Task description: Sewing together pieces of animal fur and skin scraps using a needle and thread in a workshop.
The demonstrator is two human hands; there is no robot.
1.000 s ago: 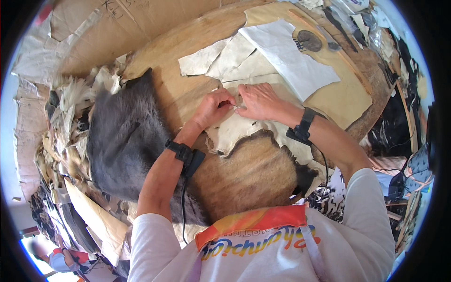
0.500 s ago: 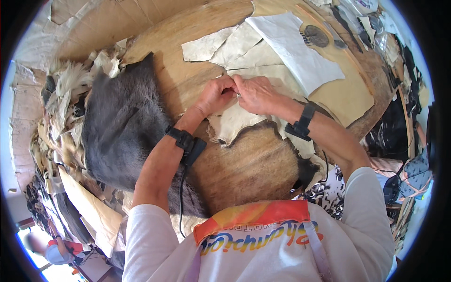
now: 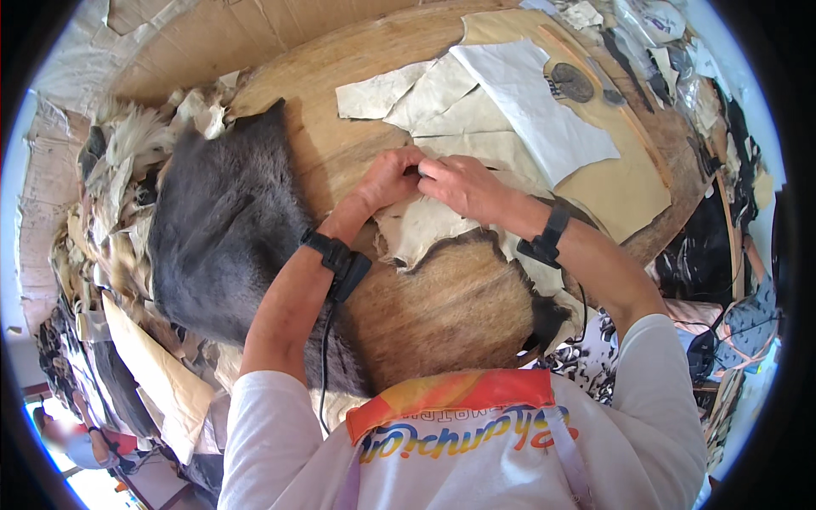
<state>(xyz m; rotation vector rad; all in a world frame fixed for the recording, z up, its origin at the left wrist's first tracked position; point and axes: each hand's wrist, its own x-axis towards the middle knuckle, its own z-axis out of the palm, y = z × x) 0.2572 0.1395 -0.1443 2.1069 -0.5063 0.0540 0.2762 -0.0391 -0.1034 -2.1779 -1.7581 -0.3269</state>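
My left hand (image 3: 391,180) and my right hand (image 3: 466,187) meet over a cream-coloured piece of hide (image 3: 425,231). The left fingers pinch its upper part, as far as I can see. Right beside them the thumb and fingers of my right hand are closed together; whatever small thing they hold is hidden. Below the hands the hide hangs down with a ragged, dark-fringed edge. It lies over a larger brown furry hide (image 3: 425,314). Beyond my hands, more flat cream pieces (image 3: 455,106) are spread out.
A dark grey fur (image 3: 225,221) covers the left side. At the upper right lie a white sheet (image 3: 540,115), tan paper (image 3: 637,200), a round dark disc (image 3: 571,82) and a wooden strip (image 3: 595,93). Scraps (image 3: 127,170) heap up at far left; a person (image 3: 81,442) is at lower left.
The view has shifted slightly. My hands stay together over the cream hide, and the right fingers have turned a little and curled closer to the left ones.
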